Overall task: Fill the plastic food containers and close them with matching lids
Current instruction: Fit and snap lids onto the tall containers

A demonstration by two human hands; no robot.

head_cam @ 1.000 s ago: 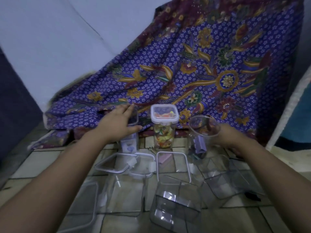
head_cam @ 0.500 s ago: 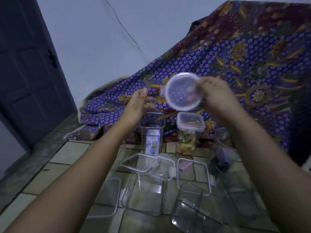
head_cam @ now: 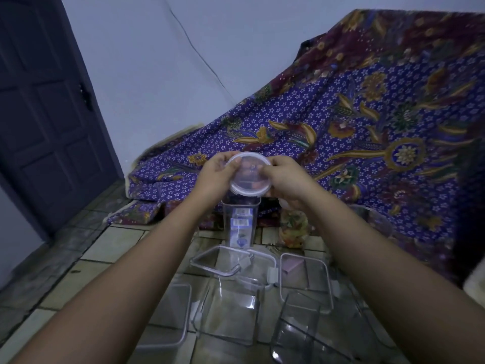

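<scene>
I hold a round clear lid (head_cam: pixel 249 174) up in the air with both hands. My left hand (head_cam: pixel 214 174) grips its left rim and my right hand (head_cam: pixel 284 179) grips its right rim. Right below the lid stands a tall square clear container (head_cam: pixel 240 223) with small purple-and-white packets inside, its top open. To its right a container of colourful snacks (head_cam: pixel 292 228) stands on the floor, partly hidden by my right wrist. A round clear container (head_cam: pixel 367 219) is barely visible at the right behind my right forearm.
Square clear lids (head_cam: pixel 223 261) (head_cam: pixel 305 281) and empty clear containers (head_cam: pixel 228 313) (head_cam: pixel 296 334) lie on the tiled floor (head_cam: pixel 110 248) near me. A purple patterned cloth (head_cam: pixel 367 122) drapes behind. A dark door (head_cam: pixel 44 106) stands at the left.
My right hand lifted the round lid off the floor area and brought it to the centre. My left hand left the tall container and now grips the lid too. The view has turned left.
</scene>
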